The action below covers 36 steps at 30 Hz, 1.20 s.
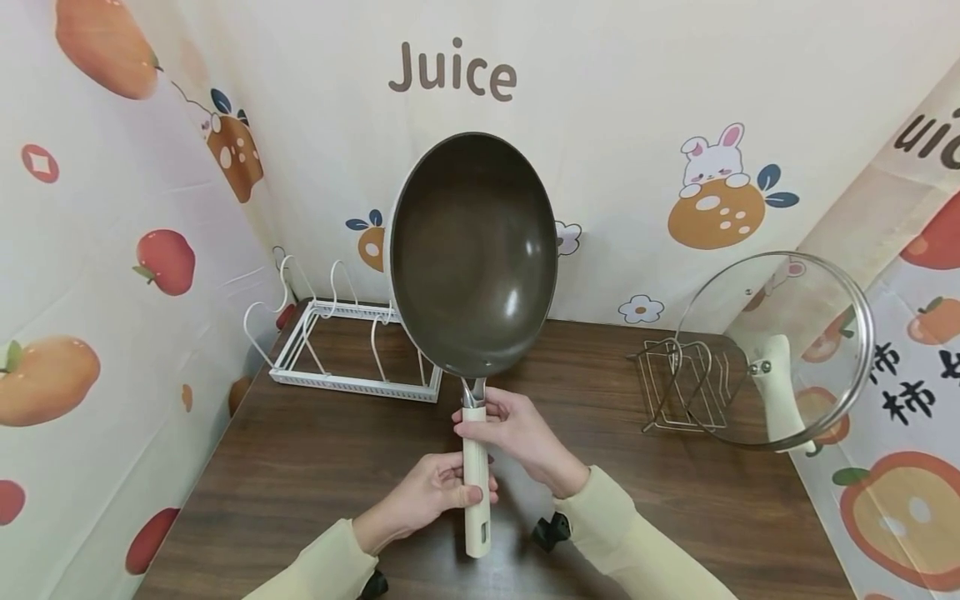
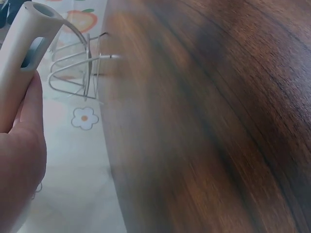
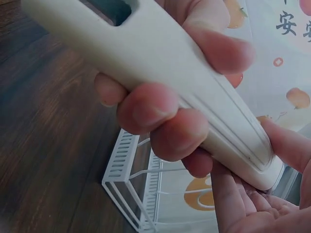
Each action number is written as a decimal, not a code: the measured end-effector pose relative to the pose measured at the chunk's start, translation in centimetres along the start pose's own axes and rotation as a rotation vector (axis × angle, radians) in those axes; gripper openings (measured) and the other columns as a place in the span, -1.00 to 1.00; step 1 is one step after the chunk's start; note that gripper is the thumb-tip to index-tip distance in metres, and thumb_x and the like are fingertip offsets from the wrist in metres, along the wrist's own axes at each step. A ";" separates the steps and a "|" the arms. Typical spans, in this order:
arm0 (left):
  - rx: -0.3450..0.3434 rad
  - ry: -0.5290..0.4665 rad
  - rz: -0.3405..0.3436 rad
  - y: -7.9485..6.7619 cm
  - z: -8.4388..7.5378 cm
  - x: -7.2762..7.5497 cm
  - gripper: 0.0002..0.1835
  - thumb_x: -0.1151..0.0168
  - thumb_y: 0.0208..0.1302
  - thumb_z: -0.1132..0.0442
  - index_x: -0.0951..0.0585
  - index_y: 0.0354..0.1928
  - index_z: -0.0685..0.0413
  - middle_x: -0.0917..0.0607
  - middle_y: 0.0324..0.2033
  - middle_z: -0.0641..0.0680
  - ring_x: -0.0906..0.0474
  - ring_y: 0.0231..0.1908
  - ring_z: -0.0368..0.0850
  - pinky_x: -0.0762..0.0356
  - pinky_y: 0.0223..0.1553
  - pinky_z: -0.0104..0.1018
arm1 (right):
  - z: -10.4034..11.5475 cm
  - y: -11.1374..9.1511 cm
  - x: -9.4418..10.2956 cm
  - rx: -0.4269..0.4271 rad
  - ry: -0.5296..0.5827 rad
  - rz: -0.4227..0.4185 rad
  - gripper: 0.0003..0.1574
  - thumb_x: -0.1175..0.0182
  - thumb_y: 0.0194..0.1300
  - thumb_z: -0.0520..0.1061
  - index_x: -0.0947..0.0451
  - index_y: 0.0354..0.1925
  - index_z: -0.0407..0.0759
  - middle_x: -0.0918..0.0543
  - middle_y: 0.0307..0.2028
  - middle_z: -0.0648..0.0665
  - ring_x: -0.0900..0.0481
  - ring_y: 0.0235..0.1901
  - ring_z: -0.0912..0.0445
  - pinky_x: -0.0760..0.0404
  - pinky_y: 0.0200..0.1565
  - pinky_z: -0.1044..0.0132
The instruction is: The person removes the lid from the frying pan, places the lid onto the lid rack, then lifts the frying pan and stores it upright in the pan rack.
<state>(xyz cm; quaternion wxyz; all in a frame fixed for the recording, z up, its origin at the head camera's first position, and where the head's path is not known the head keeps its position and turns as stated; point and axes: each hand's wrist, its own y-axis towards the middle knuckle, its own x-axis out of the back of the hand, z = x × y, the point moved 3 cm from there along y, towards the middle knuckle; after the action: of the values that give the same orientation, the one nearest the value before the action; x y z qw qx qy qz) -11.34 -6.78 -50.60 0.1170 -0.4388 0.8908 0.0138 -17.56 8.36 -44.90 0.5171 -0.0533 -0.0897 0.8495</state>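
Observation:
A deep frying pan (image 1: 474, 250) with a dark inside stands upright in the air above the table, its open side toward me. Its cream handle (image 1: 476, 442) points down at me. My left hand (image 1: 429, 497) grips the lower part, thumb across the front; the right wrist view shows its fingers (image 3: 148, 108) curled round the handle (image 3: 160, 58). Higher up, close to the metal neck, my right hand (image 1: 521, 435) holds the handle between thumb and fingers. The left wrist view catches the handle's end (image 2: 41, 17) and part of my left hand (image 2: 24, 155).
A white rack (image 1: 352, 385) with wire dividers stands back left, partly behind the pan. To the right, a glass lid (image 1: 862, 333) with a cream handle (image 1: 780, 396) leans upright in a small wire rack (image 1: 682, 387). Printed cloth (image 1: 600, 83) hangs behind the wooden table (image 1: 315, 467).

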 end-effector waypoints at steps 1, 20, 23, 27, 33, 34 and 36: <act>-0.001 0.003 -0.008 -0.2 -0.1 0.1 -0.54 -0.29 0.44 0.27 -0.50 0.19 0.52 -0.67 -0.02 0.49 -0.78 -0.07 -0.23 -0.69 0.05 -0.36 | 0.1 0.1 -0.2 0.003 -0.003 0.003 -0.56 -0.44 0.24 -0.21 -0.63 0.07 -0.27 -0.81 -0.05 -0.27 -0.78 -0.12 0.16 -0.65 -0.04 0.35; -0.040 0.120 -0.086 -3.6 -2.3 1.9 -0.61 -0.27 0.45 0.30 -0.53 0.15 0.50 -0.67 -0.06 0.53 -0.79 -0.08 -0.24 -0.70 0.01 -0.40 | 1.8 1.3 -3.8 0.032 0.047 0.085 -0.51 -0.43 0.25 -0.22 -0.61 0.15 -0.20 -0.80 0.01 -0.23 -0.79 -0.05 0.11 -0.68 -0.01 0.34; -0.039 0.153 -0.103 -3.9 -2.8 2.2 -0.63 -0.27 0.44 0.31 -0.55 0.13 0.47 -0.68 -0.06 0.53 -0.79 -0.08 -0.22 -0.70 0.00 -0.41 | 2.1 1.5 -4.2 0.043 0.047 0.102 -0.51 -0.42 0.26 -0.20 -0.60 0.16 -0.18 -0.80 0.03 -0.22 -0.79 -0.05 0.11 -0.69 0.02 0.31; -0.048 0.197 -0.126 -4.5 -3.5 2.7 -0.63 -0.27 0.44 0.31 -0.55 0.14 0.47 -0.70 -0.06 0.51 -0.79 -0.08 -0.18 -0.69 0.00 -0.42 | 2.7 1.9 -4.9 0.056 0.039 0.126 -0.53 -0.41 0.28 -0.20 -0.60 0.14 -0.16 -0.79 0.05 -0.20 -0.79 -0.03 0.12 -0.70 0.04 0.28; -0.073 0.254 -0.179 -5.5 -4.2 3.3 -0.64 -0.28 0.43 0.31 -0.57 0.12 0.46 -0.72 -0.07 0.50 -0.79 -0.08 -0.22 -0.69 0.00 -0.45 | 3.2 2.8 -6.0 0.082 0.063 0.190 -0.60 -0.35 0.34 -0.25 -0.57 0.13 -0.23 -0.76 0.10 -0.26 -0.80 -0.03 0.12 -0.69 0.15 0.24; -0.075 0.261 -0.189 -5.7 -4.3 3.4 -0.65 -0.29 0.43 0.31 -0.57 0.10 0.45 -0.72 -0.07 0.50 -0.79 -0.09 -0.23 -0.69 0.00 -0.46 | 3.2 2.9 -6.2 0.087 0.069 0.204 -0.61 -0.34 0.35 -0.26 -0.57 0.12 -0.25 -0.76 0.10 -0.28 -0.80 -0.03 0.12 -0.69 0.17 0.23; -0.080 0.275 -0.205 -6.1 -4.3 3.6 -0.67 -0.29 0.42 0.31 -0.58 0.08 0.45 -0.72 -0.08 0.50 -0.78 -0.09 -0.27 -0.70 0.00 -0.45 | 3.3 3.2 -6.7 0.093 0.077 0.228 -0.62 -0.33 0.35 -0.26 -0.55 0.12 -0.27 -0.75 0.12 -0.30 -0.80 -0.02 0.12 -0.68 0.18 0.22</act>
<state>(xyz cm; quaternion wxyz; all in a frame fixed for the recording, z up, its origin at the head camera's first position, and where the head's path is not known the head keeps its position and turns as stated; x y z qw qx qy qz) -9.57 -13.89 -46.70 -0.0227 -0.5295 0.8477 -0.0227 -17.85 0.66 -42.35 0.4224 -0.0716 -0.0236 0.9033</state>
